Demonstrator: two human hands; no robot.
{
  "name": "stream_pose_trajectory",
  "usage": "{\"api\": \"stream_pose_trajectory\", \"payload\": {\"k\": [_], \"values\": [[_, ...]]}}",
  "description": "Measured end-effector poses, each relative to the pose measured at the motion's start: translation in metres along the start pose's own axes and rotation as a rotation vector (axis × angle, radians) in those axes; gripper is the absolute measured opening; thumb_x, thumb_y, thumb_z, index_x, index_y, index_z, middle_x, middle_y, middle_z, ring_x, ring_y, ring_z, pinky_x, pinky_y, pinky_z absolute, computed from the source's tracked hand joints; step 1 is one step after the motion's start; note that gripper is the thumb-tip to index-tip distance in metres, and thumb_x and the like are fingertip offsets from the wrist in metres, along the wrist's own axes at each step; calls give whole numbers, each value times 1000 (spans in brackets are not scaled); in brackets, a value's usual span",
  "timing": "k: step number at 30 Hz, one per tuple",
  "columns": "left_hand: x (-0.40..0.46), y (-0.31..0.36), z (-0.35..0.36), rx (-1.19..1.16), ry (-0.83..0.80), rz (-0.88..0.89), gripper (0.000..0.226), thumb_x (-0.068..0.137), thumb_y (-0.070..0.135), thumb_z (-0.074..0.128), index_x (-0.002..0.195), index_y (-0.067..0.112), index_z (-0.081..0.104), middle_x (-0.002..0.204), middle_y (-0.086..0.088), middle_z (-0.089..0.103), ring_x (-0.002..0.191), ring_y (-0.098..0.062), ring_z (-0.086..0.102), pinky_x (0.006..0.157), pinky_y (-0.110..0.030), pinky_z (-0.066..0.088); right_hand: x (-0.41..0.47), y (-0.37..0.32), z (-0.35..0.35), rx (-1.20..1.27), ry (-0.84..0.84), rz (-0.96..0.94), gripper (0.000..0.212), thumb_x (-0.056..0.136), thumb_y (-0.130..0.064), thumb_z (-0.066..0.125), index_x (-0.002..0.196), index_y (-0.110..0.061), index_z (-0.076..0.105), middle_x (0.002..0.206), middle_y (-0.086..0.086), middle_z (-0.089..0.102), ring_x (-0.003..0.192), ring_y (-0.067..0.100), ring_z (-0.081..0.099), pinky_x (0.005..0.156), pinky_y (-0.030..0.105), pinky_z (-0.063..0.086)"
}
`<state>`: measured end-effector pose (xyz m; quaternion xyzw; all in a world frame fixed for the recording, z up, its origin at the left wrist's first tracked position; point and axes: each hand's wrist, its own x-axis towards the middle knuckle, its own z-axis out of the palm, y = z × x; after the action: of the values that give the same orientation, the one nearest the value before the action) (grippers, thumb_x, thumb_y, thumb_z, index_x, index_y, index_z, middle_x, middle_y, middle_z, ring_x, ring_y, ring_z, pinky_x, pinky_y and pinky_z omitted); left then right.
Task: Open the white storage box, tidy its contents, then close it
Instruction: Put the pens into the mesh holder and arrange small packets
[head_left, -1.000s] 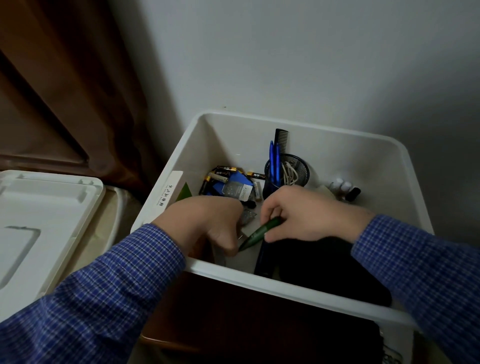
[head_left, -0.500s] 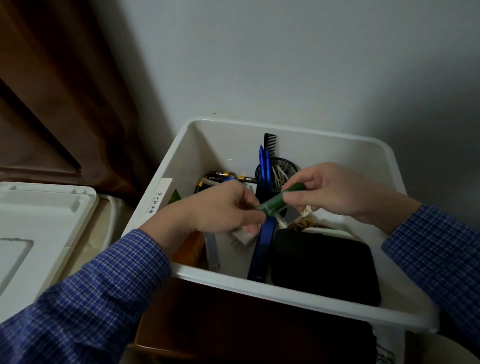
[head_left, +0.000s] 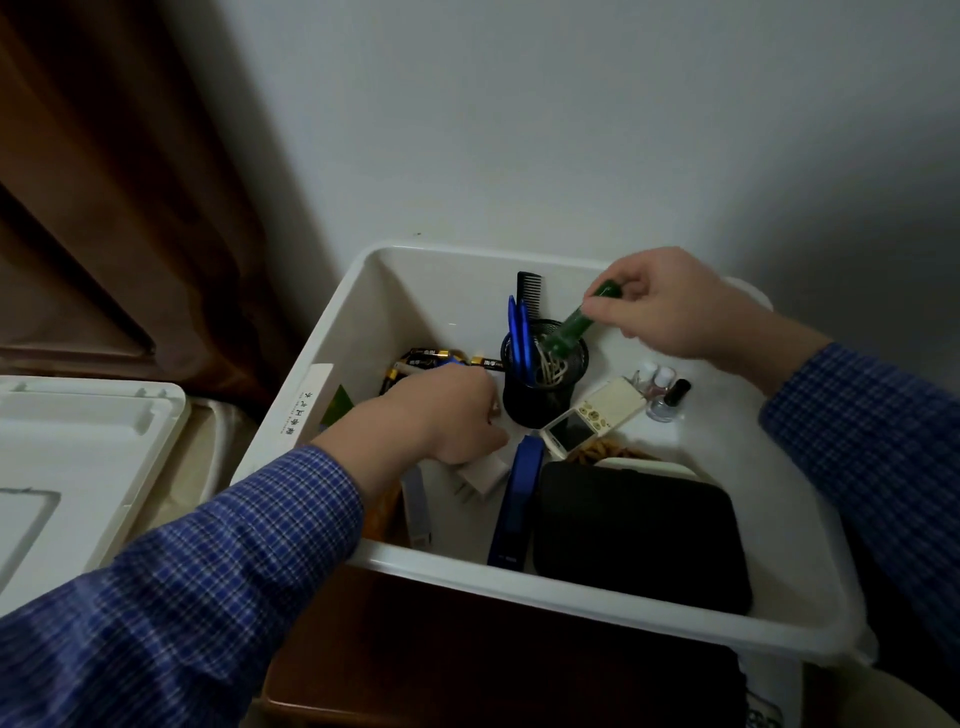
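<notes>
Item: white storage box (head_left: 571, 597), open, its lid (head_left: 78, 467) lying flat well off to the side of my left hand.

Right hand (head_left: 675, 306): thumb and fingertips pinched on the upper end of a green pen (head_left: 571, 327), which hangs tilted with its lower end inside the black mesh cup (head_left: 540, 395).

Left hand (head_left: 441, 415): down in the box just beside the mesh cup, fingers curled under; whether they grip anything I cannot tell. A white plug adapter (head_left: 480, 475) lies right below these knuckles.

Contents, by place from my fingers:
- In the cup, under my right fingertips: two blue pens (head_left: 519, 338), a black comb (head_left: 530, 288), a pale coiled cord.
- Beyond my left knuckles: loose batteries (head_left: 431, 358), black and gold.
- Between my two hands, near the cup's base: a small white device with a screen (head_left: 592, 415).
- Below my right wrist: small bottles (head_left: 662, 395), one with a black cap.
- Nearer me than my left fingers: a blue stapler (head_left: 514, 504), and beside it a black case (head_left: 639, 535).

Label (head_left: 306, 400) on the box rim by my left wrist; print too small to read.
</notes>
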<state>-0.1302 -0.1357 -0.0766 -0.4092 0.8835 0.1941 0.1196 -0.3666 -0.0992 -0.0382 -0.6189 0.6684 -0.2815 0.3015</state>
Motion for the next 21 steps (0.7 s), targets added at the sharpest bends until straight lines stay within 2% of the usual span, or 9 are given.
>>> {"api": "stream_pose_trajectory", "payload": {"k": [1, 3, 4, 6, 11, 14, 17, 19, 21], "values": [[3, 2, 1, 31, 5, -14, 32, 89, 33, 60, 64, 15, 52, 60, 0, 49, 53, -17, 49, 48, -27, 37, 2, 0, 8, -53, -50, -19, 11, 94, -29, 66, 95, -20, 71, 76, 18, 69, 54, 18, 51, 51, 35, 44], [9, 6, 6, 73, -8, -38, 34, 88, 29, 61, 61, 17, 43, 58, 1, 43, 51, -17, 43, 47, -28, 34, 9, 0, 23, -174, -107, -24, 13, 95, -33, 64, 97, -22, 72, 76, 14, 70, 56, 23, 55, 54, 42, 49], [10, 6, 9, 83, -25, -52, 34, 88, 27, 61, 62, 18, 40, 60, 1, 41, 51, -17, 41, 47, -29, 33, 13, 0, 29, -249, -125, -16, 16, 95, -35, 63, 99, -23, 72, 72, 7, 69, 58, 22, 58, 55, 42, 51], [11, 5, 15, 93, -66, -70, 35, 87, 25, 63, 65, 20, 36, 63, 1, 39, 52, -15, 38, 46, -29, 32, 19, 1, 37, -346, -157, 1, 21, 98, -35, 59, 105, -22, 73, 68, -5, 62, 59, 12, 57, 54, 29, 40], [11, 0, 19, 70, -170, -48, 30, 86, 25, 66, 67, 20, 43, 65, 2, 46, 54, -14, 43, 47, -28, 34, 25, 6, 44, -378, -218, 26, 25, 100, -34, 53, 109, -20, 72, 63, -10, 56, 57, 7, 53, 54, 25, 36], [12, 1, 22, 77, -181, -36, 33, 85, 23, 66, 64, 20, 40, 64, 2, 45, 54, -13, 43, 47, -28, 35, 26, 9, 45, -370, -153, 21, 29, 98, -32, 57, 122, -18, 68, 63, -15, 52, 60, 0, 52, 60, 24, 40], [13, 0, 25, 82, -180, -40, 24, 86, 23, 66, 76, 20, 44, 74, 3, 49, 62, -11, 46, 50, -26, 36, 25, 8, 36, -311, -31, 45, 21, 96, -27, 60, 115, -19, 69, 79, -17, 62, 78, 1, 60, 82, 28, 52], [14, -1, 27, 76, -177, -44, 23, 87, 25, 67, 86, 21, 45, 78, 5, 48, 65, -9, 44, 52, -25, 35, 19, 6, 29, -244, 13, 35, 18, 96, -25, 61, 111, -22, 69, 82, -13, 68, 80, 3, 64, 83, 27, 52], [15, -2, 28, 66, -164, -44, 25, 86, 26, 68, 83, 21, 44, 78, 5, 48, 65, -9, 45, 51, -25, 34, 8, 0, 26, -176, 35, 0, 11, 95, -26, 62, 101, -27, 70, 77, -4, 73, 72, 11, 69, 76, 30, 56]]}}
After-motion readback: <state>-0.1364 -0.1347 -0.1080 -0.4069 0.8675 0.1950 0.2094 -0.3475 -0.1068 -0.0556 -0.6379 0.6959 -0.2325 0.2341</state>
